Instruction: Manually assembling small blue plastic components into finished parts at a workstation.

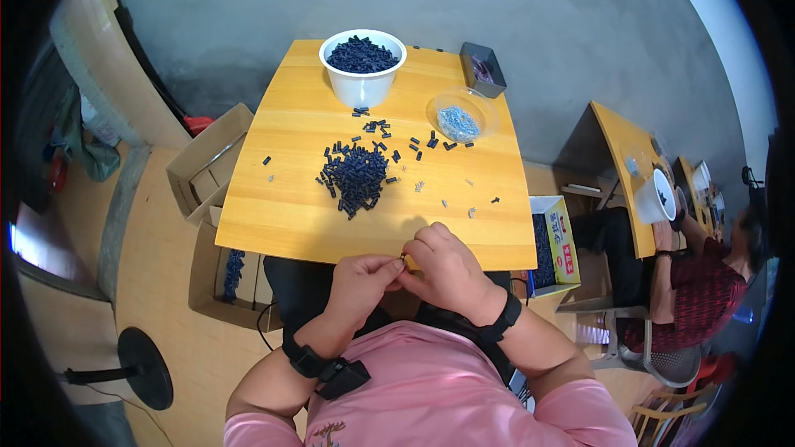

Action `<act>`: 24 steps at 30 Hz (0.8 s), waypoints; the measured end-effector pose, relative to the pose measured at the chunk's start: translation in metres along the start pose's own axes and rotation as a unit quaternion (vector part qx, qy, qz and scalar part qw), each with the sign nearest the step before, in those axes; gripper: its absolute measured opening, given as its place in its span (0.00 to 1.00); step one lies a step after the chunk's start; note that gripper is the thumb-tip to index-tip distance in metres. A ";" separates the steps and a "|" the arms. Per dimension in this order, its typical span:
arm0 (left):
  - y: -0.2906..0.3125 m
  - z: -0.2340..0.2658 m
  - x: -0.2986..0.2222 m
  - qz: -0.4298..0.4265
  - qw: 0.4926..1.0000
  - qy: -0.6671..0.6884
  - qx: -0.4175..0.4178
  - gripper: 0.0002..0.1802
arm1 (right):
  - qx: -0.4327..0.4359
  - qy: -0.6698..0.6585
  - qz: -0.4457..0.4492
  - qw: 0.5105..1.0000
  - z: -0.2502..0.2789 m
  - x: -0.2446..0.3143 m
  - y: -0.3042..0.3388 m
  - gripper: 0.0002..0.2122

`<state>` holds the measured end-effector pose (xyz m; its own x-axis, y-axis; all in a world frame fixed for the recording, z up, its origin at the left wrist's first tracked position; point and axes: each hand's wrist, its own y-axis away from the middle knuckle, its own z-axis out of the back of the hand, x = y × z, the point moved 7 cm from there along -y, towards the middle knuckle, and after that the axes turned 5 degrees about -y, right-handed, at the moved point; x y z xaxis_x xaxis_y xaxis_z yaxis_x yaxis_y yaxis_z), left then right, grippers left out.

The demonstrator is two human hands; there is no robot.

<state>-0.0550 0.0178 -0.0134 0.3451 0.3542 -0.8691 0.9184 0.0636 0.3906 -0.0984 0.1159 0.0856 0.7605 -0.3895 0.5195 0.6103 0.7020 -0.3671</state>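
Note:
At the table's (281, 215) near edge, my left hand (363, 280) and my right hand (443, 269) meet, fingertips pinched together. A tiny dark bit shows between them, too small and covered to name. Beyond my hands lies a heap of small black tube-shaped parts (356, 180), with more of them strewn around it. Several tiny silvery pieces (420, 187) are scattered to the heap's right. Farther back, a white bucket (362, 89) is piled full of the same kind of black parts. A clear plastic bowl (487, 109) at the right holds many small silvery-blue pieces.
A dark grey box (498, 83) occupies the far right corner. Cardboard boxes (204, 281) stand on the floor at left, and a printed yellow-white box (566, 252) at right. Another person (696, 294) sits at a neighbouring table (617, 149) with a white bucket (652, 200).

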 end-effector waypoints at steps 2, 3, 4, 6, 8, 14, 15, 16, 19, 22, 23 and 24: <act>0.001 0.001 0.005 -0.002 0.999 -0.040 0.011 0.09 | 0.060 0.044 -0.007 0.997 -0.004 0.002 0.003 0.10; 0.001 0.002 0.008 0.000 0.999 -0.042 0.013 0.09 | 0.082 0.053 -0.008 0.995 -0.006 0.004 0.004 0.08; 0.001 0.001 0.010 0.002 0.998 -0.056 0.028 0.10 | 0.103 0.064 -0.008 0.993 -0.009 0.005 0.006 0.08; 0.004 -0.002 0.012 0.005 0.996 -0.072 0.045 0.10 | 0.103 0.077 -0.004 0.992 -0.012 0.004 0.010 0.09; 0.008 -0.007 0.008 -0.001 0.996 -0.067 0.056 0.10 | 0.105 0.092 0.000 0.990 -0.017 0.005 0.014 0.09; 0.008 -0.001 0.020 -0.004 0.997 -0.073 0.039 0.09 | 0.203 0.226 0.053 0.951 -0.043 0.014 0.028 0.07; 0.009 -0.002 0.020 -0.003 0.996 -0.073 0.042 0.09 | 0.191 0.232 0.056 0.952 -0.044 0.016 0.028 0.07; 0.011 0.000 0.015 -0.021 0.998 -0.054 0.020 0.09 | 0.179 0.239 0.058 0.953 -0.045 0.017 0.027 0.06; 0.015 0.005 0.006 -0.044 0.997 -0.060 -0.015 0.08 | 0.120 0.196 0.075 0.970 -0.043 0.021 0.023 0.08; 0.015 0.009 0.003 -0.050 0.995 -0.079 -0.026 0.08 | 0.108 0.179 0.076 0.975 -0.044 0.021 0.020 0.08; 0.016 0.010 0.002 -0.054 0.996 -0.071 -0.025 0.08 | 0.107 0.179 0.075 0.975 -0.042 0.021 0.018 0.08; 0.016 0.011 0.000 -0.054 0.996 -0.072 -0.024 0.08 | 0.128 0.204 0.073 0.968 -0.041 0.021 0.016 0.09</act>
<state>-0.0378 0.0089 -0.0104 0.2731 0.2061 -0.9396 0.9421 0.1400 0.3046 -0.0630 0.0944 0.0587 0.8903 -0.4417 0.1104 0.4550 0.8714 -0.1835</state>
